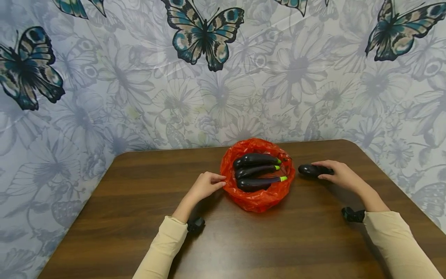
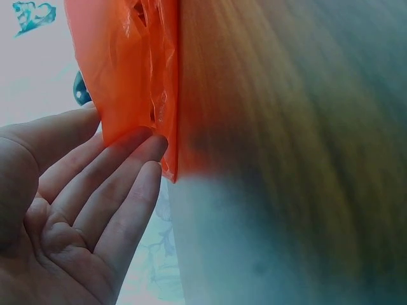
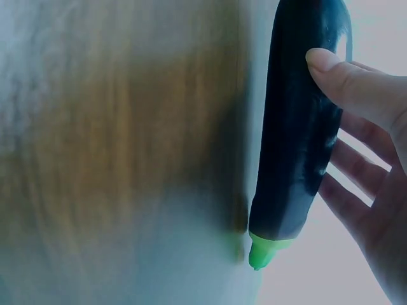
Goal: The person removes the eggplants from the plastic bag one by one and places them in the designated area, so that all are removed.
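Note:
In the head view, a red plastic bag [image 1: 256, 203] with a rolled-down rim stands near the table's far edge. Three dark eggplants [image 1: 258, 159] with green stem ends lie in it side by side, stems to the right. My left hand [image 1: 207, 184] holds the bag's left rim lightly between thumb and fingertips; the left wrist view shows its fingers [image 2: 124, 210] fairly straight against the red plastic. To the bag's right, my right hand [image 1: 334, 174] grips another eggplant [image 3: 296, 140] from above, thumb on one side, fingers on the other. Whether this eggplant touches the table cannot be told.
Everything stands on a brown wooden table [image 1: 139, 217] with rounded far corners. Behind it hangs a pale floral backdrop with butterflies [image 1: 205, 35]. A black wrist device [image 1: 196, 224] sits on the left wrist, and another black device [image 1: 352, 214] on the right.

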`<state>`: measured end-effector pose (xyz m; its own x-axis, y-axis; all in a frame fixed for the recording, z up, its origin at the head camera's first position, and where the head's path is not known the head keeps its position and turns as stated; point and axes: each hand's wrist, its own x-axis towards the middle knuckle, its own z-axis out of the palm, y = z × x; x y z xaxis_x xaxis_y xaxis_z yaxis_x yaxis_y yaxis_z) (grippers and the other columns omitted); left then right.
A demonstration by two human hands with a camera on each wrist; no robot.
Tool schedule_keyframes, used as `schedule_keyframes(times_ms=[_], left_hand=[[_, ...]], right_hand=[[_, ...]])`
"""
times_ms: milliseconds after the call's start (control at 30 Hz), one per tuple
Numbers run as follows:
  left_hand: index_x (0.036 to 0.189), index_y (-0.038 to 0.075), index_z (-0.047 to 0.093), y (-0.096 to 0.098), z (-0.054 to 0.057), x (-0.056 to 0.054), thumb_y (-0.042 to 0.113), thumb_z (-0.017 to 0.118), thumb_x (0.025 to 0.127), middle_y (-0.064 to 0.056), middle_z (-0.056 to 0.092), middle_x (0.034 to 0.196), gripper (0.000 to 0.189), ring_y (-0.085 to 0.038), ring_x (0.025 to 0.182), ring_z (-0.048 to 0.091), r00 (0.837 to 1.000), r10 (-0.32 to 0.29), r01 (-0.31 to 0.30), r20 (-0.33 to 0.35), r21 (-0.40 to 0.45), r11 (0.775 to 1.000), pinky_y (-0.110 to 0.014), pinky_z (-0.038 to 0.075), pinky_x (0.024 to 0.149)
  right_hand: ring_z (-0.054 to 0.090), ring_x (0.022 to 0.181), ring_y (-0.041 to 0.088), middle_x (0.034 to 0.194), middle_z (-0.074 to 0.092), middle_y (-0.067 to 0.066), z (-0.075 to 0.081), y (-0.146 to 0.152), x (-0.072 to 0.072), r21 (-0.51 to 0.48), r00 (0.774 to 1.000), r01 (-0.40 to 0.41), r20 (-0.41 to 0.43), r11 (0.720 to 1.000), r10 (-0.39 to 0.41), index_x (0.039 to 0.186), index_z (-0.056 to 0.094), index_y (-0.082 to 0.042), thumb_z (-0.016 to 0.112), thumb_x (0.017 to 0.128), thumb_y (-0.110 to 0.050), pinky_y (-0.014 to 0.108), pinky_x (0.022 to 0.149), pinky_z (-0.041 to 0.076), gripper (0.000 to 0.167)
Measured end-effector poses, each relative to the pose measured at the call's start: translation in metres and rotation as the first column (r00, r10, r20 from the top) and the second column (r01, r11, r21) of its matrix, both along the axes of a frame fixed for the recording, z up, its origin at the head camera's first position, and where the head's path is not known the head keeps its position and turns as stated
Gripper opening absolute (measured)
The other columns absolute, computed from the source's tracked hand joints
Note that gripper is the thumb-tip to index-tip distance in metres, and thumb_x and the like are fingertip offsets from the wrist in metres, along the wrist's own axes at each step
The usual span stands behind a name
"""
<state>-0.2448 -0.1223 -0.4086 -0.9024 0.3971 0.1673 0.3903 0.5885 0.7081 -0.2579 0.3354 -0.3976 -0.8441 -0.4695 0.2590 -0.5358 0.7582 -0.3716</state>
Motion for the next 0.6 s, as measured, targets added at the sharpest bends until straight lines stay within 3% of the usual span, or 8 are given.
schedule_keyframes(times_ms=[600], left_hand=[[0.108,0.0,0.07,-0.0006,-0.0028,-0.0014,0.012,0.068,0.086,-0.011,0.068,0.099,0.025,-0.019,0.091,0.065,1.0,0.001,-0.001,0.007,-0.011,1.0,-0.031,0.051,0.078]], right_hand=[[0.053,0.103,0.043,0.112,0.059,0.023,0.0004,-0.0002,-0.004,0.02,0.998,-0.062,0.0,0.998,0.062,0.121,0.059,0.002,0.074,0.077,-0.002,0.058,0.083,0.04,0.046]])
